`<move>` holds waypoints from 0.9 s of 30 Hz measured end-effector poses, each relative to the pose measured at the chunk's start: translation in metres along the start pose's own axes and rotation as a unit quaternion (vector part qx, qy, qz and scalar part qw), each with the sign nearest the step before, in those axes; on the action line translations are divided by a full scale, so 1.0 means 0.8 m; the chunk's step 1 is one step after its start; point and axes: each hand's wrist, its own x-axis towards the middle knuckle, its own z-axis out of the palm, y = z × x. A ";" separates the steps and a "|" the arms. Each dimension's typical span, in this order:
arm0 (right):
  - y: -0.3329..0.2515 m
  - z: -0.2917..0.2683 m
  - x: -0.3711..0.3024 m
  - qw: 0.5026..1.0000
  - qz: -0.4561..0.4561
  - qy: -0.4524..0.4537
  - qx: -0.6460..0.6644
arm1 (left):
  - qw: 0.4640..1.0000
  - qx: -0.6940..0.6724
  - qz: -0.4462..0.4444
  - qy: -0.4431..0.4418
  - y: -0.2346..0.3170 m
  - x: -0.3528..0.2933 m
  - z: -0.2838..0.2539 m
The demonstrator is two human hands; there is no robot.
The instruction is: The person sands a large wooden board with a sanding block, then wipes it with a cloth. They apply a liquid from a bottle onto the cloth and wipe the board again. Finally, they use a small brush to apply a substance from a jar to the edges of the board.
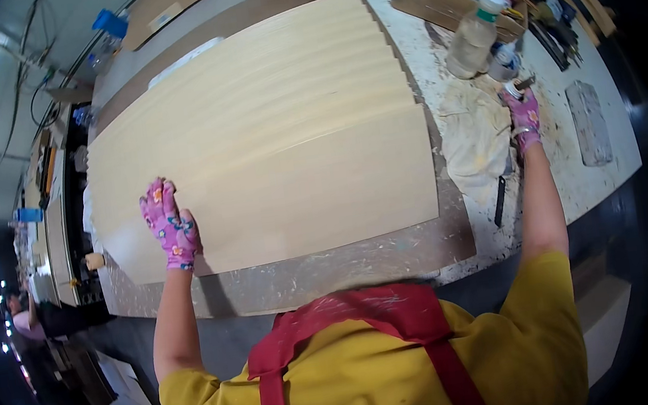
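A fanned stack of thin pale wood sheets [274, 127] lies on a brown board [349, 272], their right ends stepped one behind another. My left hand [170, 224], in a pink flowered glove, rests flat on the front sheet near its left end, fingers stretched out. At the right of the table my right hand [523, 113], gloved alike, is closed around a small object with a white part and a dark strip at its top; its kind is unclear. Just left of that hand lies a crumpled cream cloth [477, 131].
Beyond my right hand stand a cloudy plastic bottle [473, 34] and a small tub [503, 63]. A grey block [589, 124] lies to the right, a black knife-like tool [500, 201] nearer me. A cardboard box [429, 2] sits behind. Another person [31, 318] is far left.
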 end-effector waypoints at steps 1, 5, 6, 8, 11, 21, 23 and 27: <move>-0.010 0.009 -0.006 1.000 -0.004 0.016 -0.020 | 1.000 0.010 -0.008 -0.007 -0.003 -0.004 -0.005; -0.071 -0.036 -0.030 0.994 -0.093 0.047 0.021 | 0.999 -0.009 -0.036 0.011 0.019 0.000 -0.026; -0.100 -0.051 -0.039 0.994 -0.097 0.028 0.034 | 0.998 -0.012 -0.061 0.011 0.044 0.010 -0.036; -0.164 -0.065 -0.072 0.993 -0.107 -0.008 0.051 | 0.986 -0.159 -0.046 -0.033 0.110 0.038 -0.058; -0.288 -0.041 -0.165 0.984 -0.116 -0.108 0.082 | 0.909 -0.387 0.026 -0.153 0.221 0.071 -0.072; -0.377 0.095 -0.359 0.909 -0.107 -0.375 0.146 | 0.426 -0.865 -0.132 -0.229 0.321 0.042 -0.024; -0.416 0.073 -0.357 0.868 -0.038 -0.471 0.149 | 0.468 -0.839 -0.147 -0.236 0.303 0.023 -0.034; -0.408 0.062 -0.341 0.902 -0.034 -0.380 0.204 | 0.653 -0.679 -0.171 -0.287 0.279 0.033 -0.081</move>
